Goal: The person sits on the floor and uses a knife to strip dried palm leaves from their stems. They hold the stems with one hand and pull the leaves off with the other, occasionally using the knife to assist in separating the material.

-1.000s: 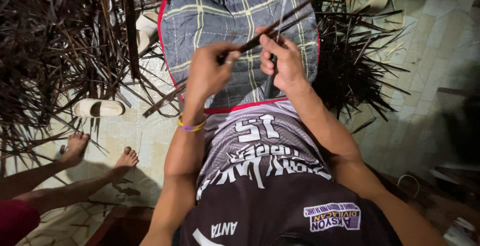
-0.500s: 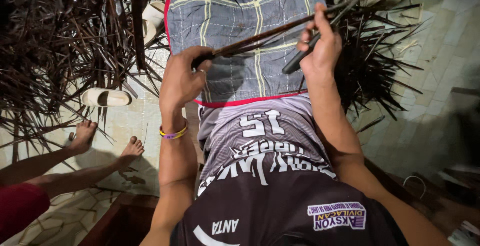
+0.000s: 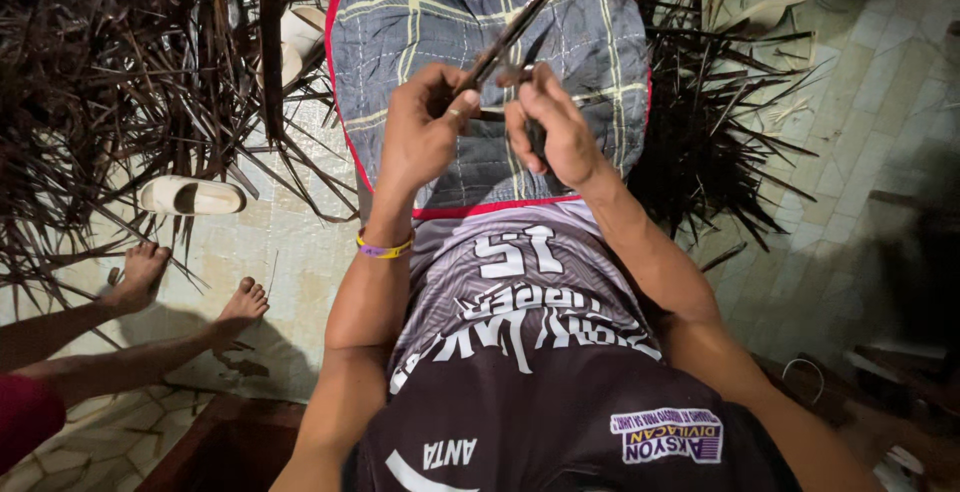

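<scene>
1. Since half a second ago, both hands have drawn together over the lap: the right hand (image 3: 555, 132), then out to the right, now sits just beside the left hand (image 3: 420, 137), and the long dark leaf strip (image 3: 520, 27), which lay nearly level, now slants up to the top right.
2. At the far left, a heap of dark dried palm strips (image 3: 110, 82) covers the pale tiled floor (image 3: 290, 252), leaving only a narrow bare lane beside the seated person.
3. A white sandal (image 3: 190, 195) lies at the heap's lower edge; below it are another person's two bare feet (image 3: 190, 292), near the sandal and well apart from the working hands.
4. The left hand, with a yellow and purple wristband (image 3: 385, 248) below it, is curled, thumb and fingers pinching the lower end of the strip.
5. The right hand is closed around a dark slim tool (image 3: 535, 137), its end touching the strip; what kind of tool cannot be told.
6. Both hands hover over a blue-grey plaid cloth with red trim (image 3: 590, 52) on the lap.
7. A small patch with a purple band (image 3: 667, 436) sits low on the dark shirt.
8. To the right, more dark strips (image 3: 720, 142) fan out; beyond them the tiles are bare and open.
</scene>
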